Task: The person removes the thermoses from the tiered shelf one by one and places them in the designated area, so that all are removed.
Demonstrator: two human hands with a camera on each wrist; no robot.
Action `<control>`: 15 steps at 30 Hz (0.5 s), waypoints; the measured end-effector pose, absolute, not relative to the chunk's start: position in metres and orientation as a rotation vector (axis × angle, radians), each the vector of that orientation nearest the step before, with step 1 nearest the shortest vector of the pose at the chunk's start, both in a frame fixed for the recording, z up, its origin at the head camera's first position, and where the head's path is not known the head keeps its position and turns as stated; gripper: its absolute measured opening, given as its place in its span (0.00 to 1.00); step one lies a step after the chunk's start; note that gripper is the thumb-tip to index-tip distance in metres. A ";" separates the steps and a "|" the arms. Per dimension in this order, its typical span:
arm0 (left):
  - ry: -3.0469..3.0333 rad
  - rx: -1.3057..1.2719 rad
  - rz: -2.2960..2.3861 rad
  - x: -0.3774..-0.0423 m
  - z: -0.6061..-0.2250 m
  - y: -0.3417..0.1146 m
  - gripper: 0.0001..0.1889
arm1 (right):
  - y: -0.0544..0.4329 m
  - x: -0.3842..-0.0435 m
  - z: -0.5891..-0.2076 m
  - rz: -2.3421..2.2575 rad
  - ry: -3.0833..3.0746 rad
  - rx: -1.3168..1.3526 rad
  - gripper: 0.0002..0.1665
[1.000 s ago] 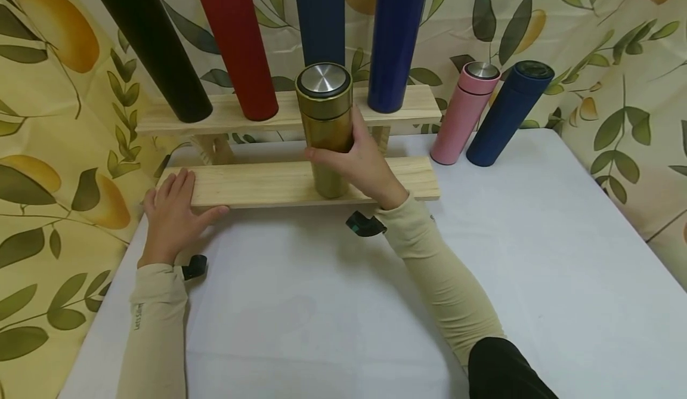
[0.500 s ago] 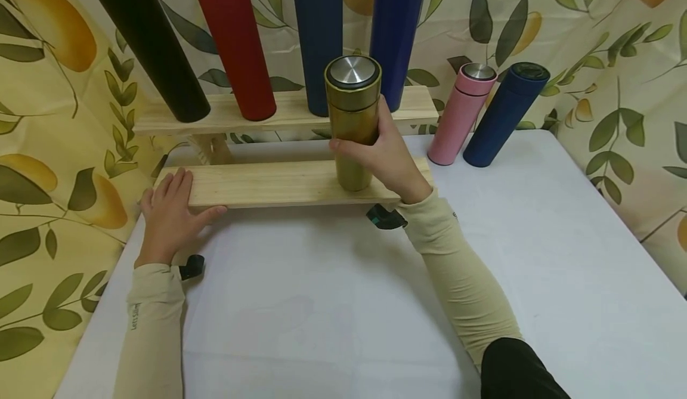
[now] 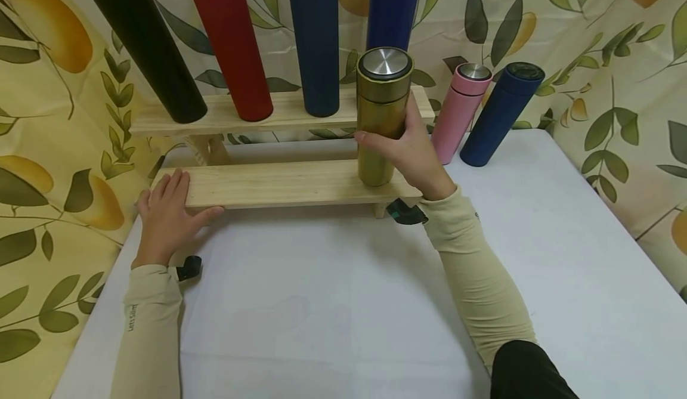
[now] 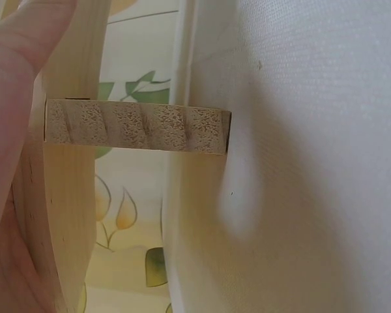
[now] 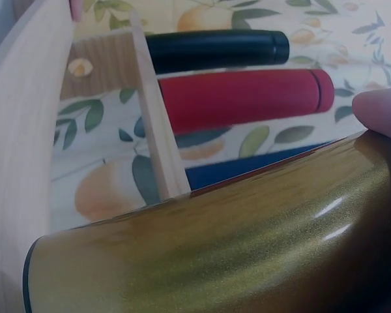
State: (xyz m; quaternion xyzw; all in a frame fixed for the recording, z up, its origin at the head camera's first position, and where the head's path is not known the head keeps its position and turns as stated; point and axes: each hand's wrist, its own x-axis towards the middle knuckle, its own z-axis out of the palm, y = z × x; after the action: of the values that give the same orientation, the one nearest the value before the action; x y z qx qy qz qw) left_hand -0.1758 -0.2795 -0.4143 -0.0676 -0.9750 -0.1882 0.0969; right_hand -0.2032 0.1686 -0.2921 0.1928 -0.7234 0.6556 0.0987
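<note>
My right hand grips a gold thermos bottle upright, thumb across its near side. The bottle is at the right part of the lower wooden shelf board; whether its base touches the wood I cannot tell. In the right wrist view the gold bottle fills the lower half, with a fingertip at its side. My left hand rests on the board's left end, fingers straight and thumb spread towards the front edge. In the left wrist view that hand lies against the board, above its leg.
Along the upper shelf stand a black bottle, a red bottle and a slate-blue bottle. A dark blue bottle is partly hidden behind the gold one. On the white table, right of the rack, stand a pink bottle and a navy bottle.
My right hand has carried the gold bottle rightwards along the lower board, from in front of the slate-blue bottle to in front of the dark blue one. The left hand stays in place.
</note>
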 end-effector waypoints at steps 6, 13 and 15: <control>-2.885 -0.201 -0.556 -0.177 -0.415 -0.280 0.62 | 0.187 -0.202 -0.292 1.920 -2.153 0.502 0.49; -2.877 -0.207 -0.560 -0.178 -0.416 -0.280 0.62 | 0.207 -0.199 -0.291 1.952 -2.095 0.438 0.48; -2.877 -0.205 -0.560 -0.178 -0.416 -0.281 0.62 | 0.213 -0.199 -0.291 1.970 -2.073 0.419 0.49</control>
State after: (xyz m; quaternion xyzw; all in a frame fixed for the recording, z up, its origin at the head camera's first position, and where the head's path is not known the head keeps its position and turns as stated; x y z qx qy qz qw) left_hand -0.1776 -0.2805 -0.4158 -0.0693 -0.9741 -0.1897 0.1018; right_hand -0.1988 0.2128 -0.2911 0.1439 -0.7116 0.6762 0.1251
